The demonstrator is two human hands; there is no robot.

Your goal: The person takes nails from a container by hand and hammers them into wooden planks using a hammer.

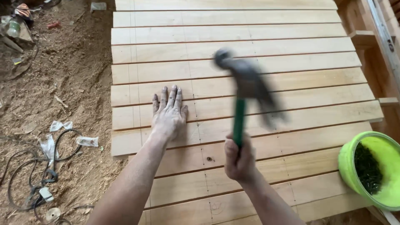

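Note:
My left hand [168,111] lies flat, fingers apart, on a pale wooden plank [291,116] of a slatted panel. My right hand [238,158] grips the green handle of a claw hammer [246,81], whose dark metal head is raised above the planks and blurred by motion. The hammer head hovers to the right of my left hand, apart from it. Thin pencil lines run across the planks. A small dark knot or nail spot [209,158] shows on a plank between my two forearms.
A lime-green bucket [354,166] with dark nails inside stands at the panel's right edge. Sawdust-covered ground [71,83] lies left, with a black cable [25,175], plastic scraps [86,141] and litter. Wooden frame pieces [366,39] stand at the upper right.

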